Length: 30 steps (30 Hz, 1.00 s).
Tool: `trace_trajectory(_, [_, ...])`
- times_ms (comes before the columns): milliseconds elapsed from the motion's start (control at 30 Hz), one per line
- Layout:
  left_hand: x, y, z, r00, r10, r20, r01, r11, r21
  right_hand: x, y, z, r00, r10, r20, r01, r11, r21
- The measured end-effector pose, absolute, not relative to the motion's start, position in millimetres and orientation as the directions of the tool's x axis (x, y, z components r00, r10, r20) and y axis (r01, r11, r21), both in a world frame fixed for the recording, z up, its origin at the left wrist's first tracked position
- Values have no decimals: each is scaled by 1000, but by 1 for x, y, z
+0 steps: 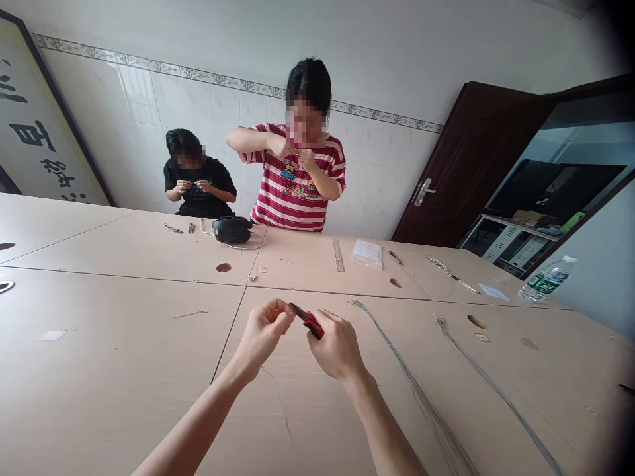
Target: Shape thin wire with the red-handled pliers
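Red-handled pliers (312,324) with dark jaws are gripped in my right hand (337,344), their tip pointing up and left. The tip meets the fingertips of my left hand (265,330), which is closed in a pinch. A thin cord (282,403) hangs below my left hand toward the table; whatever small piece sits between the fingertips is too small to make out. Right of my hands lies a bundle of grey cords (397,357) with metallic ends, and farther right a second bundle (486,377).
Across the table (124,330) are a black device (231,229) with a white cable, a ruler (338,256), a plastic bag (367,254), a pen (395,258) and a water bottle (548,279). Two people (302,178) (198,178) work at the far side.
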<state>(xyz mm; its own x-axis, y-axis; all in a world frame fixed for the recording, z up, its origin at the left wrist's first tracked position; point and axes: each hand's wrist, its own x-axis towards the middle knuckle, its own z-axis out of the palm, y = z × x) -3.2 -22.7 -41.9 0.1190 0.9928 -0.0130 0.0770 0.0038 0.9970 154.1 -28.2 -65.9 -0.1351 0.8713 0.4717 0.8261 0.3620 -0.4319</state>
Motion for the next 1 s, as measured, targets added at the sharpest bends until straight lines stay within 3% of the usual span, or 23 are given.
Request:
trace_trajectory(233, [-4,-19,-48,132,991,36,52,-43,998,153,-27,-64,-152,863,481,779,404,-479])
trace_trajectory(333, [-4,-17,-50,127,992,18,41,-24,999,155,-26,-64,-129,881,456,664,418,-620])
trace_trajectory(433, [-5,-17,-50,93,995,-17,38,13,999,158,-26,-63,-67,935,348,432,341,-835])
trace_trajectory(533, [-6,-17,-51,89,995,-49,21,47,999,161,-27,-61,-17,963,270,257,265,-929])
trace_trajectory(1000, [11,5,-64,143,983,-111,9,111,994,154,11,-89,-88,943,322,226,334,-915])
